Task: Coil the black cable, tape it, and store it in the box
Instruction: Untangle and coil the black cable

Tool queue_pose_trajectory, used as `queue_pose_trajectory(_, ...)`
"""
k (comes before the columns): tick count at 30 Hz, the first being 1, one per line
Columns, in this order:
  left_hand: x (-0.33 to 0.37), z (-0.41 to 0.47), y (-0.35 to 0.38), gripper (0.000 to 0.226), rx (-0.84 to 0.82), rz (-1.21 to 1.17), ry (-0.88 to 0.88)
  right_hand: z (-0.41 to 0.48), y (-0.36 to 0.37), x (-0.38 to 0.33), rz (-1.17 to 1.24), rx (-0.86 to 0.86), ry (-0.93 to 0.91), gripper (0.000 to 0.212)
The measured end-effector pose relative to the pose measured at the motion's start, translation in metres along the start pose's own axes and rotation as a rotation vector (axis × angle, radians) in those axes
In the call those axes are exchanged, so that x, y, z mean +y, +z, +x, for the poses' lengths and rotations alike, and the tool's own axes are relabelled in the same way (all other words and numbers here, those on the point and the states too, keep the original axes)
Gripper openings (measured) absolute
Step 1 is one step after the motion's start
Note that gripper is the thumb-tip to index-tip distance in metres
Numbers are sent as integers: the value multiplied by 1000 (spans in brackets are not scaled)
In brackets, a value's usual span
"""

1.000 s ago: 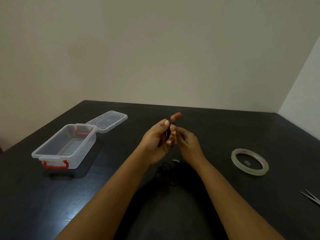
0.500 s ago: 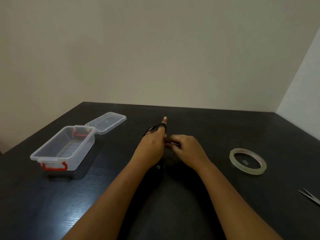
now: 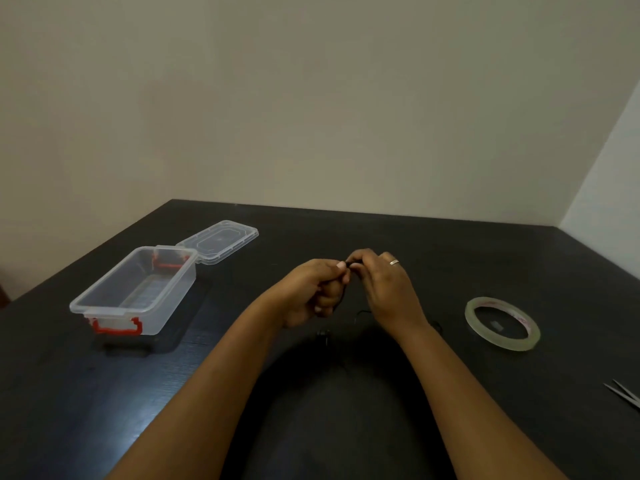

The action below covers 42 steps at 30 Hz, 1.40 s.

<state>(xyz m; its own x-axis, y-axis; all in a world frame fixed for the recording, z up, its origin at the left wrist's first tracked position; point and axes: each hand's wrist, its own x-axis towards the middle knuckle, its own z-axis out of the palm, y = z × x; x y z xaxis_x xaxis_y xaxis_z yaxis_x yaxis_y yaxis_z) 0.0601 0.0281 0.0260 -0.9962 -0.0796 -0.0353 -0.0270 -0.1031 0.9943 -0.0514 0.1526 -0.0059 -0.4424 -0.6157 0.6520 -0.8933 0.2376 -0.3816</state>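
Both hands have lifted together: left hand [image 3: 313, 292] and right hand [image 3: 388, 285] pinch the black cable [image 3: 349, 268]; slack trails below toward the table [image 3: 450, 258].

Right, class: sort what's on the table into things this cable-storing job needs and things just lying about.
Needed:
cable, held in left hand and right hand
tape
box
lid
scissors, probably for cutting tape

Lying about:
nothing visible

left hand [image 3: 311, 292] now fisted with forefinger curled in, right hand [image 3: 384, 285] raised to pinch black cable [image 3: 353, 263] beside it
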Motion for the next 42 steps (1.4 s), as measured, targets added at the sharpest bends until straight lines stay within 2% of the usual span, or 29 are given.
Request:
queue_pose_trajectory(3, 2, -1, 1, 30, -95, -166, 29, 0, 4, 6, 89, -40, 116, 20)
queue_pose_trajectory(6, -2, 1, 13, 32, -115, -290, 116, 1, 5, 0, 281, -128, 264, 21)
queue_pose_trajectory(8, -4, 4, 20, 37, 0, -365, 191, 0, 7, -13, 426, -228, 382, 21)
queue_pose_trajectory(9, -5, 6, 21, 38, 77, -393, 235, 0, 9, -19, 407, -291, 385, 18)
queue_pose_trajectory(11, -4, 7, 17, 38, 243, -445, 314, -1, 14, -25, 290, -387, 309, 18)
queue_pose_trajectory(14, -7, 11, 10, 39, 394, -487, 354, 0, 14, -26, 322, -425, 276, 18)
queue_pose_trajectory(17, -10, 15, 9, 38, 472, -303, 390, 1, 9, -25, 341, -497, 278, 16)
queue_pose_trajectory(19, -13, 16, 4, 47, 544, -96, 424, 2, 8, -25, 328, -553, 274, 15)
queue_pose_trajectory(23, -25, 13, -22, 31, 693, 482, 341, 0, 7, -28, 310, -577, 200, 14)
queue_pose_trajectory(26, -31, 11, -28, 24, 595, 707, 175, 0, 2, -21, 200, -433, 112, 15)
queue_pose_trajectory(30, -26, 7, -13, 21, 380, 774, 148, 3, -9, -9, 128, -232, 22, 15)
queue_pose_trajectory(34, -21, 7, -1, 30, 302, 569, 153, 3, -9, 3, 229, -67, 24, 12)
queue_pose_trajectory(38, -15, 7, 5, 35, 152, 294, 45, 3, -5, 9, 374, 78, 76, 13)
queue_pose_trajectory(42, -14, 4, 13, 38, 49, 135, -9, 5, -4, 8, 536, 84, 191, 16)
